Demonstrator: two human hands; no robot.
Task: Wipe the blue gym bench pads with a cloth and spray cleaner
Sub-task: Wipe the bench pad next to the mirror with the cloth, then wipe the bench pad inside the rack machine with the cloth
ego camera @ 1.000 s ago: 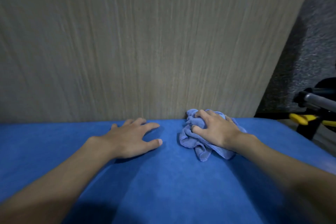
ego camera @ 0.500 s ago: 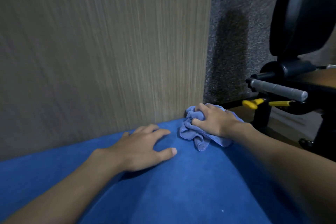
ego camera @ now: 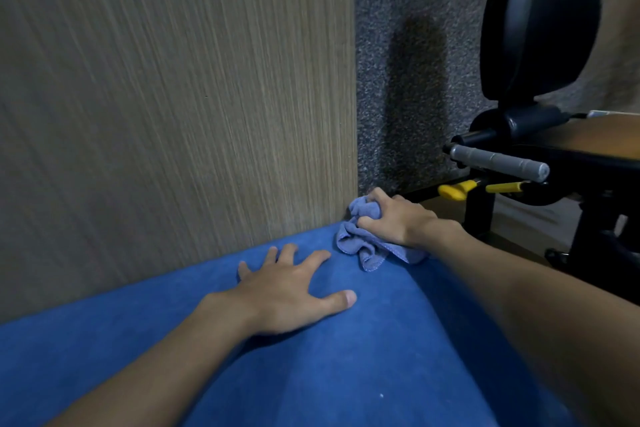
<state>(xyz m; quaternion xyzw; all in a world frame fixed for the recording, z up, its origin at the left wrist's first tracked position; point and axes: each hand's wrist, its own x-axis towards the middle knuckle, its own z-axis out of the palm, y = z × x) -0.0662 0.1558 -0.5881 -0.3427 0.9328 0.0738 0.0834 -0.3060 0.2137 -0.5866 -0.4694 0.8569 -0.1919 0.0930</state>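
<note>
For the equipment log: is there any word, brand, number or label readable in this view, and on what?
None can be read. The blue bench pad, the cloth, the wood-grain panel, the grey handle and the yellow levers show no lettering.
A pale strip at the right edge is too small to tell.

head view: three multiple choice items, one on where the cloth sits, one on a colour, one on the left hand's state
1. Where is the cloth? A) on the floor B) at the far corner of the bench pad, by the wood panel C) over a shoulder
2. What colour is the bench pad? A) red B) black C) blue
3. How is the left hand? A) flat on the pad, fingers spread B) a fist C) gripping a bottle

B: the right hand grips it there. C: the pad is plainly blue. A: its fingers lie straight.
</note>
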